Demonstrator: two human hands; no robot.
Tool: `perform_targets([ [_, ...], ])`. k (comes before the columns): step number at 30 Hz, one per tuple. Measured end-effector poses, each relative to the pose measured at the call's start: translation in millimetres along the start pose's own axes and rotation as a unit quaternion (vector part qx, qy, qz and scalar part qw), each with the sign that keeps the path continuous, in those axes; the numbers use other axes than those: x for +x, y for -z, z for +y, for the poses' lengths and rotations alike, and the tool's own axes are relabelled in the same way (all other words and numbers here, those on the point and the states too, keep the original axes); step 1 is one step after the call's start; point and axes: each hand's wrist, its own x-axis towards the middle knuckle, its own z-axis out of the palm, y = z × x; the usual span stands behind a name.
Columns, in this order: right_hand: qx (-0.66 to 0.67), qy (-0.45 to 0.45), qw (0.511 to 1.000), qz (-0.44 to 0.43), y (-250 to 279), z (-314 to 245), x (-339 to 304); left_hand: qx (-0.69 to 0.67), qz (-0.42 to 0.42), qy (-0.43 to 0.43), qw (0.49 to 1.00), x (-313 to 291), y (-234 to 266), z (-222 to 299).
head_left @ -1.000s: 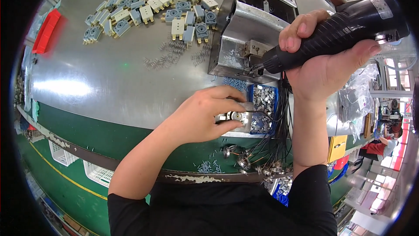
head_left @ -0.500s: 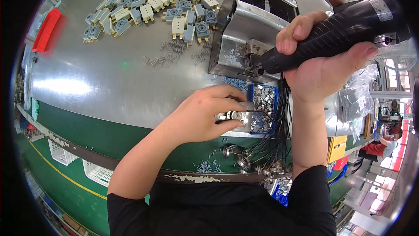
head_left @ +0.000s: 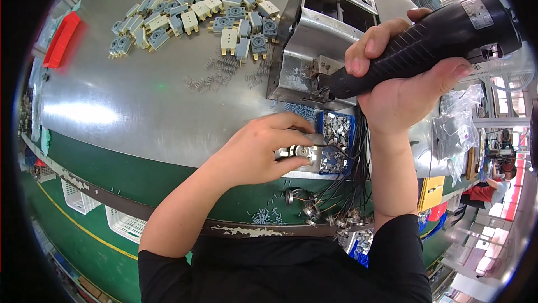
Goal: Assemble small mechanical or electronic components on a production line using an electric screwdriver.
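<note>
My right hand (head_left: 400,98) is wrapped round a thick black electric screwdriver (head_left: 426,40). Its tip points left and meets the front of a metal box-shaped screw feeder (head_left: 314,28). Lower down, my left hand (head_left: 255,149) has thumb and fingers closed round a small round metal part (head_left: 302,150) with a black lead. That part rests on a metal block (head_left: 317,160) beside a blue tray (head_left: 353,126) of small metal pieces. Loose bluish screws (head_left: 300,111) lie between the feeder and my left fingers.
Grey and cream socket-like modules (head_left: 202,9) are heaped at the far left, with loose springs (head_left: 221,70) nearer. Black wires (head_left: 363,152) run past the tray to round metal parts (head_left: 311,209) on the green near strip. More screws (head_left: 266,216) lie there. A red bin (head_left: 61,40) stands far left.
My right hand and the screwdriver have shifted slightly left in the picture, as has the feeder. The tip stays at the feeder, and my left hand keeps its grip on the round part.
</note>
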Motion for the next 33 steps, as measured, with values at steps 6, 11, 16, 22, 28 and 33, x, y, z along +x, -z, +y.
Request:
perform_targets([
  [6, -0.010, -0.006, 1.000, 0.014, -4.8, -4.9, -4.3, -0.007, -0.005, 0.013, 1.000, -0.5, -2.2, 0.5],
  [11, 0.054, -0.049, 0.994, -0.085, 5.3, -20.7, -19.5, -0.002, 0.008, 0.013, 1.000, -5.0, -0.3, -2.4],
  [16, 0.095, -0.124, 0.986, -0.059, 7.8, -29.4, -45.2, -0.022, 0.009, 0.000, 1.000, -0.5, -2.7, -5.6],
  [22, 0.169, -0.015, 0.977, -0.129, 9.1, -10.8, -54.7, -0.017, 0.013, 0.006, 1.000, -5.2, -4.1, -6.4],
  [28, 0.145, -0.010, 0.983, -0.114, 6.3, -8.1, -65.8, -0.020, 0.015, 0.004, 1.000, -5.5, -5.9, -6.7],
  [33, 0.080, -0.048, 0.994, -0.065, 2.1, -15.8, -76.3, -0.006, 0.018, -0.010, 1.000, -4.4, -6.0, -7.7],
])
